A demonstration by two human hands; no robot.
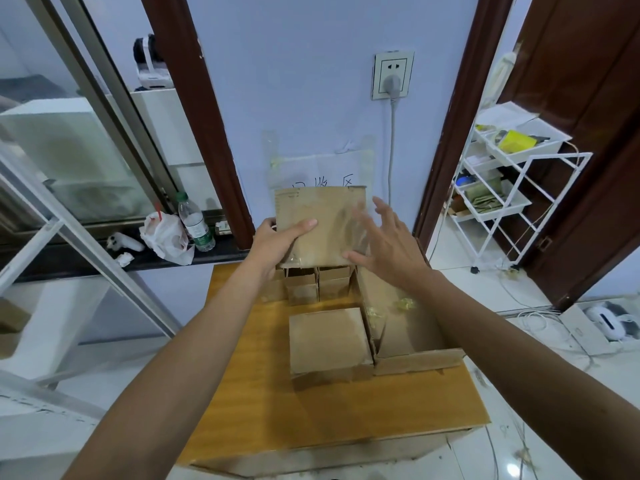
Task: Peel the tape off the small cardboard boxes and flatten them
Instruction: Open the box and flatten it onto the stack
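My left hand (280, 242) grips the left edge of a small cardboard box (320, 209), held up above the far end of the wooden table (263, 403). A strip of clear tape (358, 233) stands off the box's right side. My right hand (384, 244) is spread next to that tape with straight fingers; whether it touches the tape I cannot tell. Another closed small box (327, 341) sits mid-table. Several more small boxes (317, 284) stand in a row behind it.
A larger open cardboard box (415, 362) with crumpled tape scraps (403, 304) inside sits on the table's right. A white wire rack (512, 188) stands to the right. A water bottle (195, 223) and plastic bag (166, 237) rest on the left ledge. Cables lie on the floor.
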